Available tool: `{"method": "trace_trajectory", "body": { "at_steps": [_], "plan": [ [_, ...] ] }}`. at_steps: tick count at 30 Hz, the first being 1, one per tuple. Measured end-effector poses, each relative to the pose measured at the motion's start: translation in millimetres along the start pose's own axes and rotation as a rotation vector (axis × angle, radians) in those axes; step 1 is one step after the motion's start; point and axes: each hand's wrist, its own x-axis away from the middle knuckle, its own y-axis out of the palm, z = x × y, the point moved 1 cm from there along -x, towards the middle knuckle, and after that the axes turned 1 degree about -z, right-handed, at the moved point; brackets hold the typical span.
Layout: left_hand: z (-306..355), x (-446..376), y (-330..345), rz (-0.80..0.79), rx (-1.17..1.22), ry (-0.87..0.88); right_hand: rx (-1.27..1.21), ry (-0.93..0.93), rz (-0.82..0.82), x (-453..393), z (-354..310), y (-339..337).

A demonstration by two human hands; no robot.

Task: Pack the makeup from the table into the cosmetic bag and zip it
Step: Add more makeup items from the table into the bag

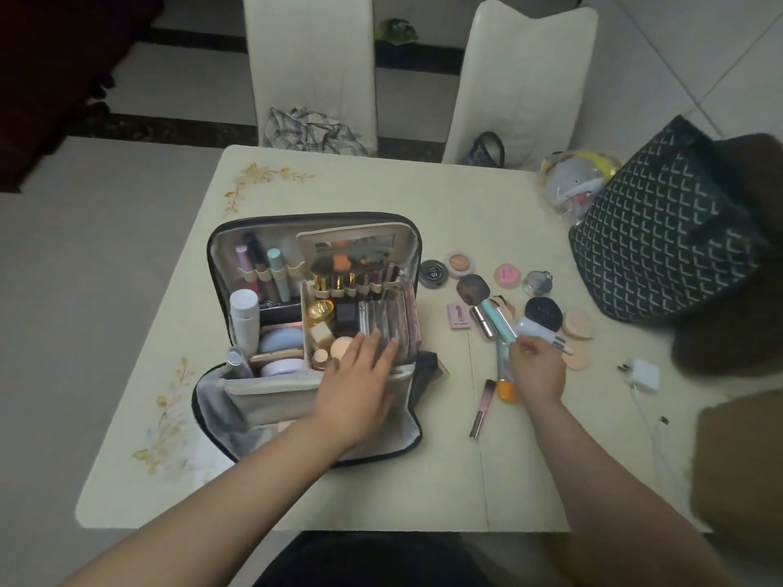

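The cosmetic bag [275, 398] stands unzipped on the table [381, 493], its lid up, packed with bottles, compacts, lipsticks and flat palettes. My left hand [360, 385] rests with straight fingers on the palettes at the bag's right front. To the right, my right hand [537, 366] pinches a small white tube [534, 328] in the loose makeup. Around it lie a teal tube [498, 319], a pink lipstick [484, 400], a dark round compact [543, 312], round pots [433, 273] and sponge puffs [578, 324].
A dark patterned tote [661, 243] stands at the table's right, with a clear pouch [572, 184] behind it. A white charger and cable [644, 377] lie near the right edge. Two white chairs [313, 65] stand behind the table.
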Motion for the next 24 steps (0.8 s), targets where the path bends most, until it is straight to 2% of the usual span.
{"method": "trace_trajectory", "body": {
  "at_steps": [8, 11, 14, 18, 22, 24],
  "plan": [
    [16.1, -9.6, 20.1, 0.021, -0.126, -0.136, 0.311, -0.173, -0.191, -48.9, 4.3, 12.5],
    [15.6, -10.5, 21.6, 0.112, -0.141, -0.114, 0.406, -0.197, -0.227, -56.0, 4.9, 17.2],
    [12.0, -9.4, 30.6, 0.137, -0.167, -0.106, 0.438, -0.185, -0.272, -56.9, 5.4, 18.8],
    [11.5, -7.6, 33.4, 0.179, -0.17, -0.086, 0.247, -0.134, -0.203, -49.5, -1.1, 11.6],
    [7.1, -6.7, 30.9, 0.179, -0.124, -0.077, -0.09, -0.114, -0.118, -27.3, -23.9, -5.8],
    [3.4, -5.5, 30.0, 0.163, -0.107, -0.065, -0.275, -0.131, -0.139, -12.3, -36.1, -10.6]
  ]
}}
